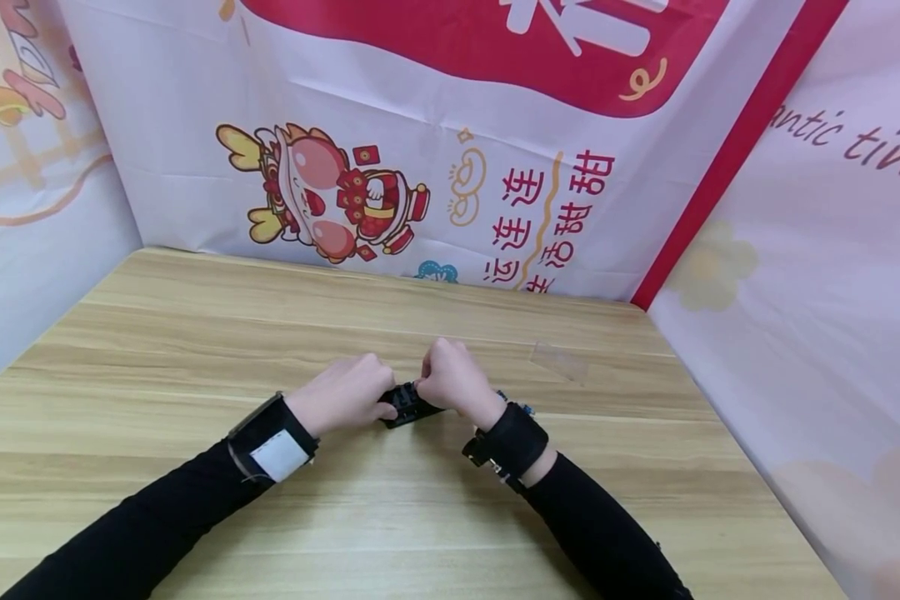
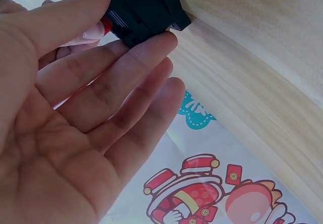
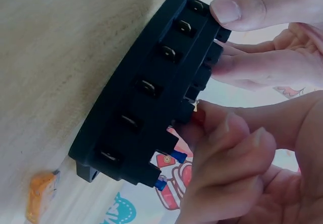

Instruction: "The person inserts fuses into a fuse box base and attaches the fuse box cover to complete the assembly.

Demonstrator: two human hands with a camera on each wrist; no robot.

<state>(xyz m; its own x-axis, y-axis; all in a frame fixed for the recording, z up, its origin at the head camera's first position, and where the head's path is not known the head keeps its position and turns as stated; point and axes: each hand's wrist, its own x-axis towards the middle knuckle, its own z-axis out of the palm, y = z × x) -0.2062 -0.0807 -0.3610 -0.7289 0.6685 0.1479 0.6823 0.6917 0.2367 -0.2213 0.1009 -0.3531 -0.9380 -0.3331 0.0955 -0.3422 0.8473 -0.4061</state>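
A black fuse block point(image 3: 151, 82) with a row of metal blade terminals along its side is between the two hands near the table's middle. My left hand point(image 1: 351, 392) grips its left end, thumb on one side and fingers on the other. My right hand point(image 1: 456, 382) is at the block's slots, curled fingers pinching a small red fuse point(image 3: 200, 116) close against the slotted side. Two blue fuses point(image 3: 177, 156) sit in slots at one end. In the left wrist view the block point(image 2: 144, 12) hides part of the right hand.
A wooden table point(image 1: 345, 533) meets a printed cloth backdrop point(image 1: 390, 100) at the back. A thin transparent piece point(image 1: 559, 363) lies to the right of the hands. An orange object point(image 3: 42, 196) shows beyond the block in the right wrist view.
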